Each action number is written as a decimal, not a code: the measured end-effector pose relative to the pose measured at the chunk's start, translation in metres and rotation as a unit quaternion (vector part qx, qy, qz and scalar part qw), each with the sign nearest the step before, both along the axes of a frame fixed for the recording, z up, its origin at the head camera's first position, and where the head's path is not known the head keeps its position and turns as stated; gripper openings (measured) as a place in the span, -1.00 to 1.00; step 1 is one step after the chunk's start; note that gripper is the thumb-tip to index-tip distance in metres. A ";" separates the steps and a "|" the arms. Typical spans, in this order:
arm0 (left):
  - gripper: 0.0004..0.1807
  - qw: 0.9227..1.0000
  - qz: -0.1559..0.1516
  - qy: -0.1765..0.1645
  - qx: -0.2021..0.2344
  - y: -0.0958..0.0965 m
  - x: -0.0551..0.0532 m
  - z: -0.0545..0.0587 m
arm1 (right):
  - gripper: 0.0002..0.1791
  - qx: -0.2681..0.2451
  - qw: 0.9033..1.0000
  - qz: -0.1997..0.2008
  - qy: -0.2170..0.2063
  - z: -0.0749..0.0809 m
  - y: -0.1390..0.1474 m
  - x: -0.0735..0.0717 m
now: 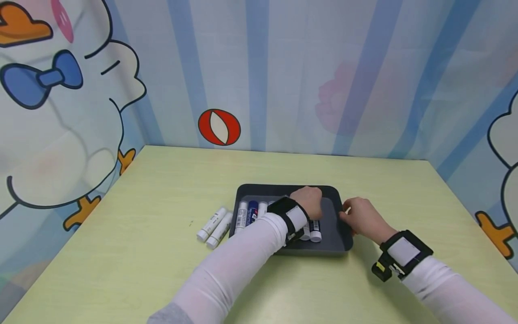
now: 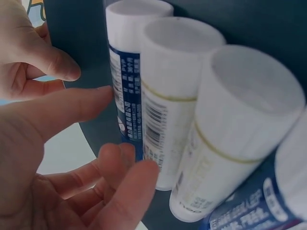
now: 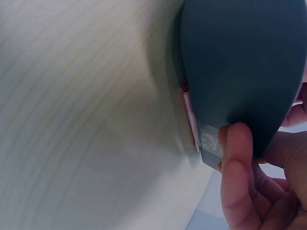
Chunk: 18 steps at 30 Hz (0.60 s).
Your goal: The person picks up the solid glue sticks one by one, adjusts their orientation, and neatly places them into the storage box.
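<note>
Several white and navy glue sticks [image 1: 252, 212] lie side by side in a dark grey tray [image 1: 323, 251]. My left hand [image 1: 308, 202] is over the tray's right part, its fingers relaxed. In the left wrist view, its thumb tip meets the edge of a navy-labelled glue stick [image 2: 128, 91], and other fingertips lie in front of that stick's lower end. My right hand [image 1: 366, 219] pinches the tray's right rim between thumb and fingers, as the right wrist view shows on the tray wall [image 3: 240, 62]. My left forearm hides part of the row in the head view.
Two white glue sticks [image 1: 212, 223] lie on the pale yellow table [image 1: 182, 180], left of the tray. A thin pinkish thing [image 3: 190, 117] shows beside the tray's underside. A striped, cartoon-printed backdrop [image 1: 283, 67] stands behind the table and at both sides.
</note>
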<state>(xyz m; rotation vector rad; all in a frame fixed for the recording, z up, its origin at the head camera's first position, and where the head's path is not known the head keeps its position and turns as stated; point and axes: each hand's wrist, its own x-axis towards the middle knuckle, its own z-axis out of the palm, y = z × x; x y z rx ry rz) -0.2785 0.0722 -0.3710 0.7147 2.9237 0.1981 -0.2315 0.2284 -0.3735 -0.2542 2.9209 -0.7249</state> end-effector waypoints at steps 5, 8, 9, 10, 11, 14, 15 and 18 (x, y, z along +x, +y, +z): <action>-0.82 1.000 -0.008 -0.001 0.012 -0.002 0.002 0.006 | -0.73 -0.001 1.000 -0.001 -0.003 0.000 0.001 0.001; -0.76 0.999 -0.023 -0.009 0.039 -0.008 0.005 0.018 | -0.73 -0.002 1.000 -0.004 -0.007 -0.001 0.002 0.001; -0.74 0.998 -0.029 -0.014 0.051 -0.012 0.006 0.024 | -0.73 -0.002 1.000 -0.007 -0.008 -0.001 0.002 0.001; -0.73 0.997 -0.035 -0.015 0.064 -0.017 0.008 0.029 | -0.73 -0.002 1.000 -0.009 -0.009 -0.001 0.002 0.001; -0.71 0.996 -0.041 -0.018 0.078 -0.024 0.010 0.034 | -0.73 -0.004 1.000 -0.011 -0.012 -0.002 0.002 0.001; -0.67 0.992 -0.051 -0.023 0.114 -0.050 0.017 0.048 | -0.73 -0.007 1.000 -0.013 -0.015 -0.002 0.001 0.001; -0.66 0.990 -0.050 -0.025 0.128 -0.061 0.019 0.050 | -0.73 -0.007 1.000 -0.013 -0.015 -0.002 0.000 0.000; -0.66 0.985 -0.041 -0.027 0.166 -0.097 0.023 0.055 | -0.72 -0.007 1.000 -0.013 -0.014 -0.001 0.000 0.001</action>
